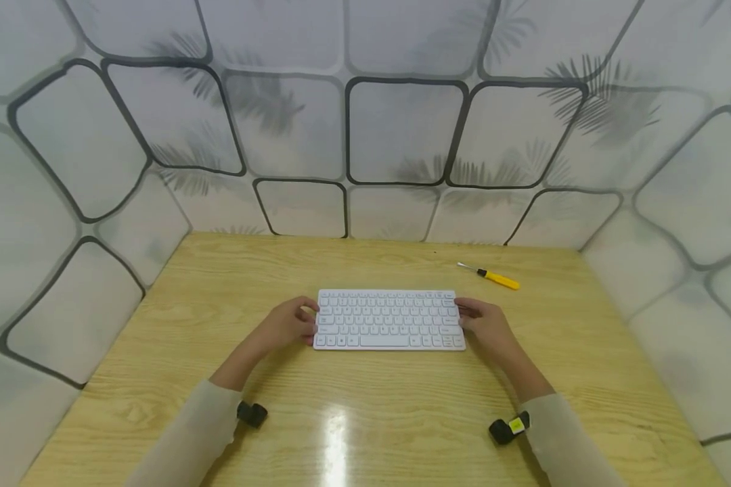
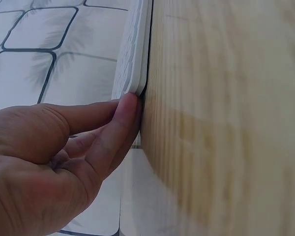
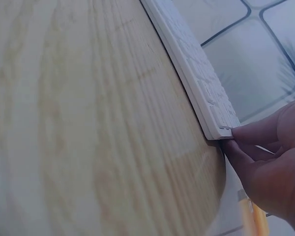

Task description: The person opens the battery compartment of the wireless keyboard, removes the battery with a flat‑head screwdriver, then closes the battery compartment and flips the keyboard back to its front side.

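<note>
A slim white keyboard (image 1: 390,320) lies level in the middle of the wooden table, its keys facing up and the long space bar toward me. My left hand (image 1: 291,321) grips its left end, thumb and fingers at the edge; in the left wrist view the fingertips (image 2: 128,102) meet the keyboard's corner (image 2: 135,81) close to the tabletop. At the opposite end, my right hand (image 1: 484,325) pinches the short edge. The right wrist view has one of its fingers (image 3: 234,150) low beneath the corner and another digit at the top side.
A screwdriver (image 1: 498,278) with a yellow handle lies behind and right of the keyboard. The table (image 1: 390,399) ends at the back against a white patterned wall covering (image 1: 405,135), which also runs along both sides. Small black devices (image 1: 252,414) sit at both wrists.
</note>
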A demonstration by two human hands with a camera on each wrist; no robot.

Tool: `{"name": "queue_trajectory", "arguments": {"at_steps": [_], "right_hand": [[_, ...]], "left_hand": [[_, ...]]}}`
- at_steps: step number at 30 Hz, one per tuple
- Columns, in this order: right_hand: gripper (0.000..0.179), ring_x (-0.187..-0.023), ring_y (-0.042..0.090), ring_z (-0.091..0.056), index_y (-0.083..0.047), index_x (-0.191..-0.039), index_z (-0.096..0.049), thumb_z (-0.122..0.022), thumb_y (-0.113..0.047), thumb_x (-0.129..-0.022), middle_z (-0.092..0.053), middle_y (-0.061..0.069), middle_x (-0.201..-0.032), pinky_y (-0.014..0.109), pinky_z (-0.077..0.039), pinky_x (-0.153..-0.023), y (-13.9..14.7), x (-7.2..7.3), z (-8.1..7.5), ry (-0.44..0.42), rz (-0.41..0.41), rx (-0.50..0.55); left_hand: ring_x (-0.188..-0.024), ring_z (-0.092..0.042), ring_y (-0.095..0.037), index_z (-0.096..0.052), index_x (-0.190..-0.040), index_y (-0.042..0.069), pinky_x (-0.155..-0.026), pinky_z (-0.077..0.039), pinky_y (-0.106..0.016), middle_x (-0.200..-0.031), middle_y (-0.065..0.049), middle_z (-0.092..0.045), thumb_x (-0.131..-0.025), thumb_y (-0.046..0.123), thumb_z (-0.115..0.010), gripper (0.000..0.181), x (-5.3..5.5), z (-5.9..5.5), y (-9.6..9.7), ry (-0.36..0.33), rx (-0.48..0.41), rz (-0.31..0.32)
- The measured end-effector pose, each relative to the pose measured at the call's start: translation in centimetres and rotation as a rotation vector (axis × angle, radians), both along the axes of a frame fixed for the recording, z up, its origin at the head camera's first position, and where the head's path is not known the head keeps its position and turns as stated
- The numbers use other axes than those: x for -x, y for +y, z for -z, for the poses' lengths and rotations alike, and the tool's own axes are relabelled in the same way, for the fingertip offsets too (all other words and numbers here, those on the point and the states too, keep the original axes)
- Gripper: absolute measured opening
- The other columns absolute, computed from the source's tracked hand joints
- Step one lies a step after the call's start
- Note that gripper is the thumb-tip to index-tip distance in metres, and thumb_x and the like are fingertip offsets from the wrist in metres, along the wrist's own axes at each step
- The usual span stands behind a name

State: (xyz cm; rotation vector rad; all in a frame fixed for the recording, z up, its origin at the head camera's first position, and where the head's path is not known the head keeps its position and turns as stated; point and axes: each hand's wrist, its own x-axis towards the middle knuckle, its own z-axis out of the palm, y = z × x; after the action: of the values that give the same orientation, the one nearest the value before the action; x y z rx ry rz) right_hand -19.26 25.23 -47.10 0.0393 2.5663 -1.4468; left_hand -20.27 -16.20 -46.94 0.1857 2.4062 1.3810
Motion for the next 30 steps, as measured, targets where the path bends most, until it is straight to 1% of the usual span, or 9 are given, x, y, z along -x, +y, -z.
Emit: {"name": "queue_trajectory", "arguments": {"at_steps": [3,8,11,14,16,18,22,26,30], "right_hand": [[0.046,-0.138,0.037,-0.048,0.001,-0.147,-0.048,-0.05,0.0,-0.1,-0.047,0.022,-0.152,0.052,-0.037,-0.115,0.6,-0.3,0.3,0.005,-0.003,0.014],[0.048,-0.138,0.037,-0.048,0.002,-0.147,-0.047,-0.051,0.002,-0.099,-0.047,0.023,-0.151,0.051,-0.037,-0.114,0.9,-0.5,0.5,-0.002,0.012,0.051],[0.048,-0.138,0.037,-0.048,0.003,-0.147,-0.047,-0.051,0.003,-0.099,-0.047,0.023,-0.151,0.051,-0.037,-0.114,0.8,-0.4,0.6,-0.01,0.026,0.07],[0.048,-0.139,0.036,-0.048,0.002,-0.147,-0.048,-0.052,0.002,-0.1,-0.047,0.023,-0.152,0.049,-0.037,-0.115,0.6,-0.4,0.7,-0.025,0.035,0.092],[0.047,-0.14,0.035,-0.047,0.001,-0.147,-0.048,-0.052,0.001,-0.1,-0.046,0.021,-0.153,0.048,-0.037,-0.115,0.3,-0.5,0.7,-0.039,0.046,0.111],[0.047,-0.141,0.034,-0.046,0.0,-0.148,-0.048,-0.05,0.0,-0.101,-0.045,0.021,-0.154,0.047,-0.037,-0.115,0.2,-0.7,0.7,-0.049,0.056,0.122],[0.047,-0.141,0.035,-0.045,0.002,-0.148,-0.046,-0.048,0.002,-0.101,-0.044,0.022,-0.154,0.047,-0.036,-0.116,0.2,-1.0,0.7,-0.051,0.076,0.139],[0.047,-0.141,0.034,-0.046,0.002,-0.148,-0.046,-0.048,0.002,-0.101,-0.045,0.022,-0.154,0.046,-0.037,-0.115,0.2,-1.0,0.9,-0.044,0.072,0.156],[0.047,-0.141,0.033,-0.046,0.002,-0.148,-0.046,-0.049,0.002,-0.101,-0.045,0.022,-0.154,0.045,-0.037,-0.115,0.1,-0.9,1.1,-0.041,0.08,0.172]], "left_hand": [[-0.077,-0.068,-0.02,-0.058,-0.125,0.003,-0.072,-0.059,-0.033,-0.101,-0.015,-0.065,-0.093,-0.002,-0.066,0.034,-0.6,-0.3,0.3,-0.017,-0.023,0.001],[-0.077,-0.068,-0.02,-0.056,-0.125,0.0,-0.071,-0.06,-0.033,-0.101,-0.017,-0.063,-0.093,-0.004,-0.064,0.033,-1.0,-0.5,0.7,-0.026,-0.055,0.006],[-0.079,-0.068,-0.02,-0.055,-0.126,0.0,-0.072,-0.06,-0.033,-0.102,-0.018,-0.063,-0.094,-0.004,-0.063,0.034,-1.1,-0.3,0.6,-0.033,-0.074,0.017],[-0.078,-0.068,-0.021,-0.057,-0.125,0.001,-0.071,-0.06,-0.032,-0.1,-0.017,-0.062,-0.093,-0.004,-0.064,0.032,-0.9,0.0,0.3,-0.033,-0.071,-0.003],[-0.078,-0.068,-0.02,-0.057,-0.124,0.001,-0.07,-0.06,-0.031,-0.1,-0.017,-0.062,-0.093,-0.004,-0.064,0.032,-0.9,0.1,0.1,-0.021,-0.064,-0.001],[-0.078,-0.068,-0.021,-0.058,-0.123,0.001,-0.07,-0.06,-0.032,-0.099,-0.017,-0.063,-0.092,-0.004,-0.064,0.032,-0.9,0.1,0.0,-0.019,-0.068,-0.007],[-0.079,-0.067,-0.02,-0.056,-0.128,0.0,-0.072,-0.06,-0.033,-0.101,-0.017,-0.063,-0.093,-0.005,-0.064,0.036,-0.9,0.1,0.2,-0.017,-0.082,0.019],[-0.078,-0.067,-0.02,-0.055,-0.13,0.001,-0.071,-0.06,-0.033,-0.101,-0.017,-0.062,-0.092,-0.006,-0.063,0.04,-0.9,0.1,0.2,-0.014,-0.081,0.007],[-0.078,-0.067,-0.021,-0.055,-0.13,-0.001,-0.071,-0.06,-0.034,-0.1,-0.018,-0.062,-0.092,-0.007,-0.063,0.04,-0.9,-0.1,0.1,-0.019,-0.095,-0.002]]}}
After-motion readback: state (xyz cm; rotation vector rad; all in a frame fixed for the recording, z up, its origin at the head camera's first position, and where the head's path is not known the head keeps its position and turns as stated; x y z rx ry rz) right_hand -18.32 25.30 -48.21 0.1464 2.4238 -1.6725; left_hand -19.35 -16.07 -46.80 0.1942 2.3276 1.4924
